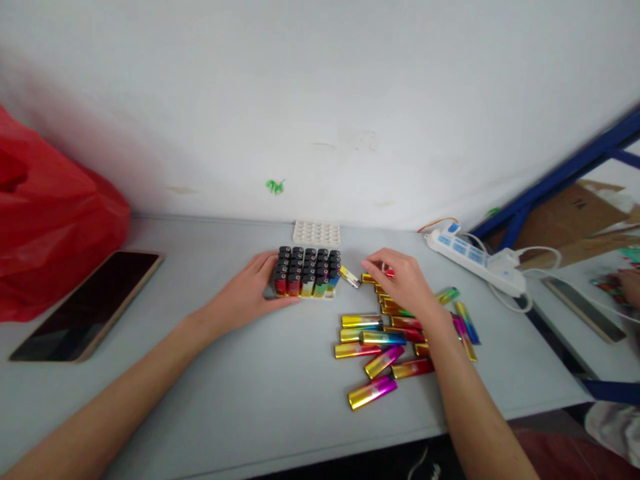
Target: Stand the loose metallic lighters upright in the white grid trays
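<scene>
Left hand (250,285): thumb and fingers clasping white lighter tray (330,294), black-topped lighters (309,272) upright within, just right of that grip. Right hand (400,277): curled above loose metallic lighters (383,338); pinch cannot be told. Hazard, judged: uneven left-hand pressure could tilt the tray, spilling lighters.

The left hand (253,288) and the right hand (403,279) are both showing bare, and the left forearm (150,373) and right forearm (475,393) are appearing uncovered too, each slender, smooth in outline and narrowing toward the hand. At the bottom edge a black patch (385,464) is showing, bearing a thin pale line (419,463) and some white lettering (435,472); whether the person is wearing it is remaining unclear.
</scene>
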Motion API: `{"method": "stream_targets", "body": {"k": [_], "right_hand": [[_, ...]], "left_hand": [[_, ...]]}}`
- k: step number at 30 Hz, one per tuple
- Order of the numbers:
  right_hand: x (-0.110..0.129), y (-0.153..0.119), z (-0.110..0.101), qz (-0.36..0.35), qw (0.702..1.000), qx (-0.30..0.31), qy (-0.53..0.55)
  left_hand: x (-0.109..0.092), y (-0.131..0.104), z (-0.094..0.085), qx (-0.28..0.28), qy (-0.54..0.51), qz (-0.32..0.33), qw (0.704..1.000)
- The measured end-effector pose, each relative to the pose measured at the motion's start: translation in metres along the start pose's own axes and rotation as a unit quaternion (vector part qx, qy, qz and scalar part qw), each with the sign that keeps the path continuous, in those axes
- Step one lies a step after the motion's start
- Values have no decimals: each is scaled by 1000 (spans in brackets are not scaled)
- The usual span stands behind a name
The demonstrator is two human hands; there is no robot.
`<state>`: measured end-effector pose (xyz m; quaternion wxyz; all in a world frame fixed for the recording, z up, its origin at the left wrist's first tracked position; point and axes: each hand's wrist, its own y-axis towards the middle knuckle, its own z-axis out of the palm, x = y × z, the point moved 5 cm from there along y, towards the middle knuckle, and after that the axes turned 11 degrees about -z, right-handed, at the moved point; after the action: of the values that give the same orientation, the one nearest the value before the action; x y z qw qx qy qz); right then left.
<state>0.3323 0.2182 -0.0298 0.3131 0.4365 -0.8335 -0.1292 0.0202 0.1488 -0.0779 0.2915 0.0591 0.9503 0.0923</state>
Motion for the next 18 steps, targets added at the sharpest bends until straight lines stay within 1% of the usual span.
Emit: {"method": "stream_targets", "body": {"k": [2,5,7,9,11,14,16,18], "right_hand": [[-2,-1,7,-4,999,11,-33],[-2,-2,25,13,994,63,-84],[-1,-3,34,31,991,89,-96],[-1,-2,36,50,991,88,-86],[-3,0,32,79,994,59,-45],[-9,1,23,130,989,-19,65],[-12,1,20,163,970,-83,158],[-13,1,21,201,933,-141,264]], "left_hand": [[1,0,0,-1,6,-2,1000],[1,0,0,4,28,0,1000],[0,-1,0,9,41,3,999],[0,-1,0,7,43,7,999],[1,-1,-1,2,39,9,999],[1,0,-1,3,34,9,999],[1,0,0,7,34,6,999],[1,1,0,8,32,3,999]]}}
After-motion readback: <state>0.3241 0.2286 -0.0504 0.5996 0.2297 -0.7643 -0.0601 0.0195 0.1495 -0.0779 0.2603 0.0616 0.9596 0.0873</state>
